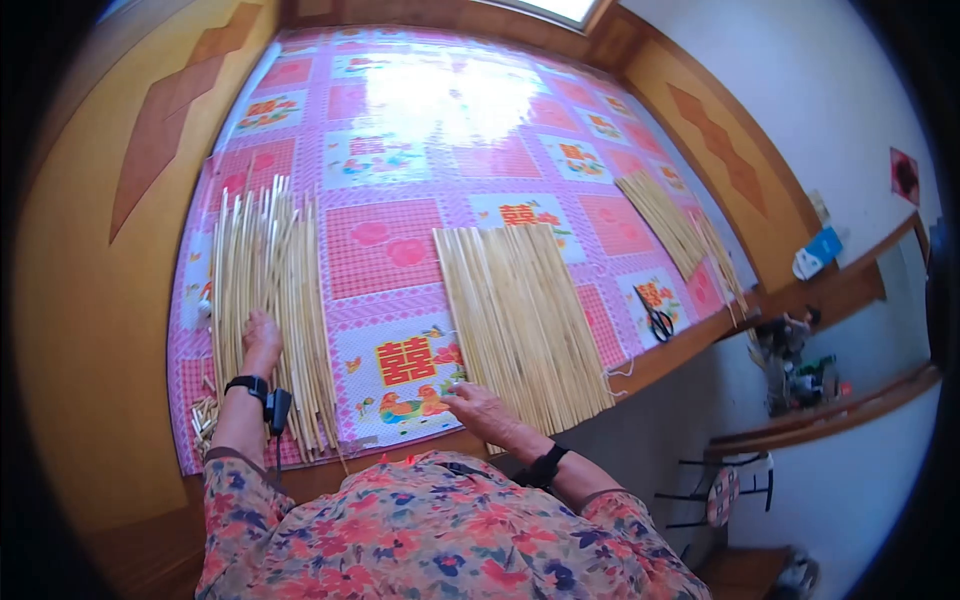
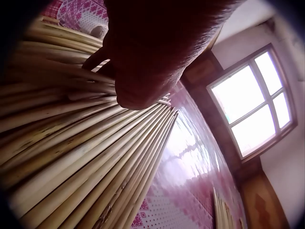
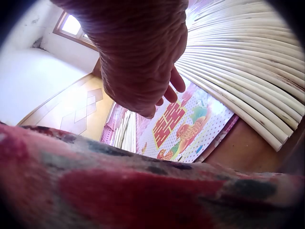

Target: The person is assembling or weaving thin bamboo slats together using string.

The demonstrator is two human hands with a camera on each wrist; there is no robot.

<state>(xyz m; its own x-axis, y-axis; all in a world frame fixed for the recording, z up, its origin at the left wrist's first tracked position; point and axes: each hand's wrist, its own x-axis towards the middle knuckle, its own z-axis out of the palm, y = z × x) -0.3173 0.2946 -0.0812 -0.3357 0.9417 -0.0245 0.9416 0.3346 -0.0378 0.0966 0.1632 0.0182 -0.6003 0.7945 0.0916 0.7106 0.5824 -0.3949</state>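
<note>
From my remote feed, I have the left hand (image 1: pixel 262 343) down on a loose pile of long, thin, straw-coloured stalks (image 1: pixel 300 300), its fingers reaching in among them, though I cannot tell how far they are parted or whether they grip any. My right hand (image 1: pixel 488 415) holds nothing, its fingers loosely extended and slightly parted, just beside the flat, straw-coloured stalk panel (image 1: pixel 525 320) that lies right of the pile on a glossy pink-and-white patterned sheet (image 1: pixel 385 275).
</note>
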